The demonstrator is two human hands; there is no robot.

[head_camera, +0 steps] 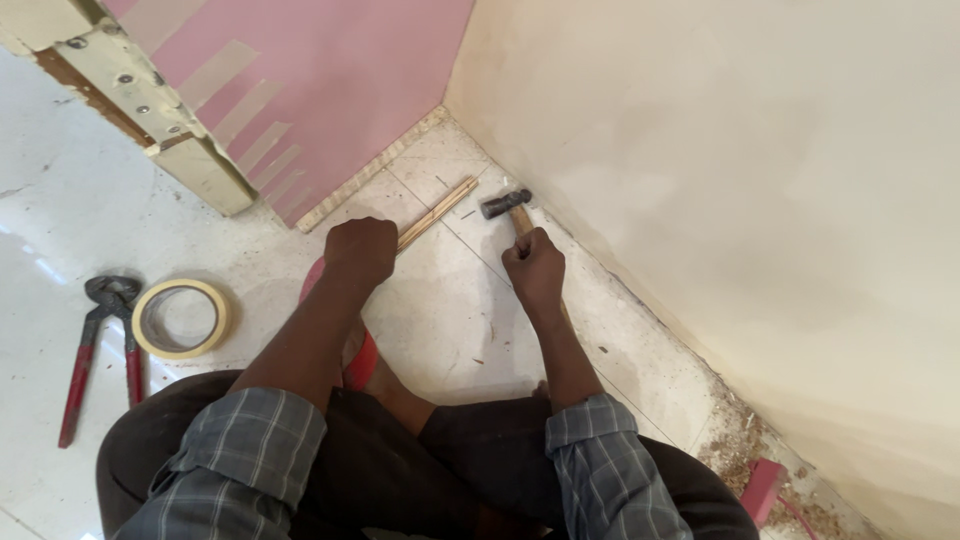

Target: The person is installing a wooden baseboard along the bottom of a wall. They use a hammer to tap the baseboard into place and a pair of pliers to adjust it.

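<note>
Subject wears a checked shirt in grey-blue with thin pale lines forming a plaid grid. Both sleeves are rolled or cuffed back, ending well short of the left hand and the right hand, so the forearms are bare. The cuff edges show a folded band of the same fabric. Below the sleeves, dark brown trousers cover both legs. No watch, ring or glove visible on either hand.
</note>
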